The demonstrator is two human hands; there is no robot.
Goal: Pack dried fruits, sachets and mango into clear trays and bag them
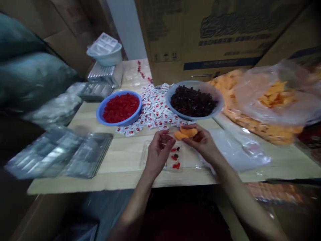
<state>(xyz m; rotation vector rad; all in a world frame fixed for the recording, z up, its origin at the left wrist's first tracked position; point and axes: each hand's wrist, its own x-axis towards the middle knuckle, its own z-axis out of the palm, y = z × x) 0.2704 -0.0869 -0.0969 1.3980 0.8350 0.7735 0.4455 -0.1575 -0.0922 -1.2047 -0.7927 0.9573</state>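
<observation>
Table [120,167], one, pale wood: its near edge is set across the lower part of the view. Wrapped orange items [278,192] are seen below that edge, at right.

Left hand [160,150], bare: held over a tray, fingers curled, thumb close to the fingertips; whether anything small is pinched cannot be told. Right hand [200,140], bare: orange pieces [186,133] are gripped between thumb and fingers, above the tray's far right part.

Clear tray [181,160], one: partly hidden by the left hand and wrist. Small red pieces [177,165] and dark pieces [176,156] are laid in a column along its right side.

Stacked clear trays [87,155] are placed at left; white plastic [233,150] is spread at right, partly covered by the right forearm.

Blue bowl [99,115], filled with red chunks [121,107]. Small white packets [157,103], printed in red, are heaped between it and a pale bowl [220,100] holding dark chunks [193,102]. Clear bag [255,100], right, is loaded with orange pieces.

Small basin [107,60], far left, is stood on further stacked trays [107,75], a white tray [104,43] laid on top. Cardboard box [170,40], printed, is ranged behind.
</observation>
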